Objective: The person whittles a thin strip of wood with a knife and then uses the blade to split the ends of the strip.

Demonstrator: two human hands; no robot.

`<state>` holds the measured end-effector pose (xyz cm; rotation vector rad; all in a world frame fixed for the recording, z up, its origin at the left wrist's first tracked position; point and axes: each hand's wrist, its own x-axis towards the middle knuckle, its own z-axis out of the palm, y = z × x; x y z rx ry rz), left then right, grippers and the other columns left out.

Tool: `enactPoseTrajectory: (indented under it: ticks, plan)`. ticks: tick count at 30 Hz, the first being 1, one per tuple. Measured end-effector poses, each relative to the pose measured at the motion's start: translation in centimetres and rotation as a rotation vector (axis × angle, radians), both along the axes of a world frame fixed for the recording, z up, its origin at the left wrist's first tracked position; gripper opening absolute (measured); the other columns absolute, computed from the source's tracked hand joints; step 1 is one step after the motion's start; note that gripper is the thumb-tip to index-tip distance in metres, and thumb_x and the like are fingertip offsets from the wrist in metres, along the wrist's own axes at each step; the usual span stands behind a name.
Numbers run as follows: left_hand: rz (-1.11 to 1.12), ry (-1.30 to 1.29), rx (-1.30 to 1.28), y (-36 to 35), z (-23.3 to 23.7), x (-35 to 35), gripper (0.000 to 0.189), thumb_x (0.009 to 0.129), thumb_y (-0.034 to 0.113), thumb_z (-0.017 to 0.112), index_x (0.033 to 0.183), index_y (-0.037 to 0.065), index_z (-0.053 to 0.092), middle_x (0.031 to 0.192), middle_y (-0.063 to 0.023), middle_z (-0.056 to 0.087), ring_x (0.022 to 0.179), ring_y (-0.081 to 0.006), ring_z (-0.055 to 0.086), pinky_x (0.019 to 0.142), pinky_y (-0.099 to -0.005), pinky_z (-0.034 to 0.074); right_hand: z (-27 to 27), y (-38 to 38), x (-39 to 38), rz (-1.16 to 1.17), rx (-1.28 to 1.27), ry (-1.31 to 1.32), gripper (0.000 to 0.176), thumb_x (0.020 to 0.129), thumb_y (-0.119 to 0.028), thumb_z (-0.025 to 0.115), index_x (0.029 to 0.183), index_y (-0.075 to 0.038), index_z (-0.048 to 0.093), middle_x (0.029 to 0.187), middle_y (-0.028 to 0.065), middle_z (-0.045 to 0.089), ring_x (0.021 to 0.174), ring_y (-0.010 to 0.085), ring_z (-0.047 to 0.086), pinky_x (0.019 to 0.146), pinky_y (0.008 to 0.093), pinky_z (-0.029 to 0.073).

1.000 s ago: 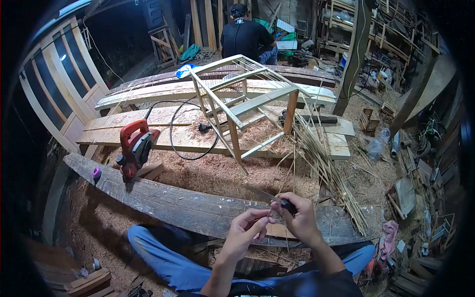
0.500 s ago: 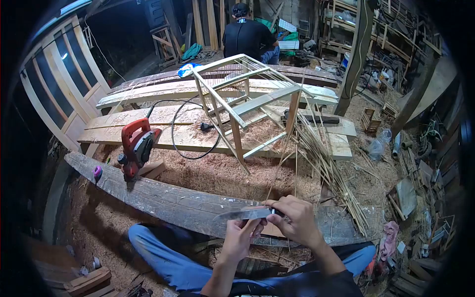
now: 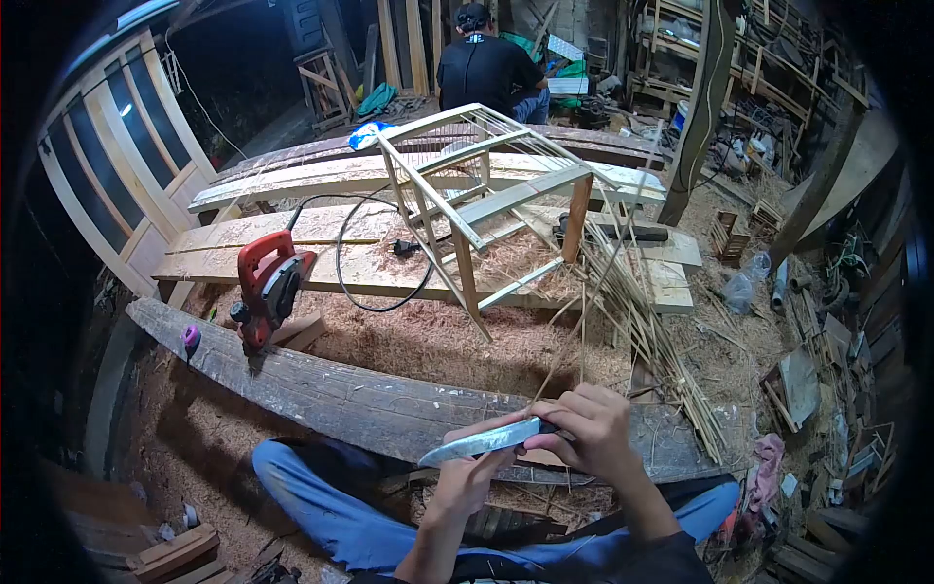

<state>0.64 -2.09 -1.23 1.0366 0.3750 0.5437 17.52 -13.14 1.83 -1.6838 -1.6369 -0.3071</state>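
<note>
My right hand [image 3: 589, 428] is wrapped round the handle of a knife [image 3: 482, 442], its broad blade pointing left. Just below and behind the blade is my left hand [image 3: 462, 487], fingers closed and partly hidden by the knife. A thin bamboo strip [image 3: 615, 255] rises from between my hands, up and to the right; its lower end is hidden at my fingers. Beyond stands a wooden frame [image 3: 525, 195] with thin rods across its top. A bundle of bamboo strips [image 3: 662, 355] leans down over the bench to the right of my hands.
A red electric planer [image 3: 272, 287] rests on the weathered plank bench [image 3: 360, 399], with a purple roll [image 3: 191, 336] farther left. Pale boards [image 3: 341, 268] lie behind, amid wood shavings. A dark-handled tool [image 3: 632, 234] lies by the frame. Another person [image 3: 482, 73] sits at the back.
The knife blade has turned so its flat face catches the light, and my left hand has shifted slightly left and down. The bamboo strip now shows extending higher to the right.
</note>
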Motion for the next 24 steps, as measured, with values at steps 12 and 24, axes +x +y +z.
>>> enactPoseTrajectory:
  ticks: [12, 24]
  plan:
    - [-0.066, 0.011, -0.034, -0.3, 2.2, -1.5, 0.028, 0.098, 0.004, 0.065, 0.125, -0.002, 0.069, 0.088, -0.006, 0.07, 0.074, -0.0048, 0.058, 0.059, -0.0178, 0.041, 0.1, -2.1, 5.8, -0.454, 0.231, 0.056, 0.045, 0.096, -0.05, 0.064, 0.093, -0.006, 0.073, 0.074, 0.0058, 0.067, 0.064, 0.0234, 0.06, 0.06, 0.0362, 0.045]
    - [0.068, 0.108, -0.258, -2.0, 2.6, 0.3, 0.037, 0.101, 0.008, 0.064, 0.135, -0.004, 0.061, 0.096, -0.0084, 0.07, 0.074, -0.0054, 0.056, 0.06, -0.0192, 0.039, 0.5, -1.0, 0.3, -0.052, 0.042, 0.016, 0.039, 0.082, -0.046, 0.079, 0.089, -0.008, 0.074, 0.074, 0.0031, 0.069, 0.06, 0.0213, 0.061, 0.055, 0.0339, 0.045]
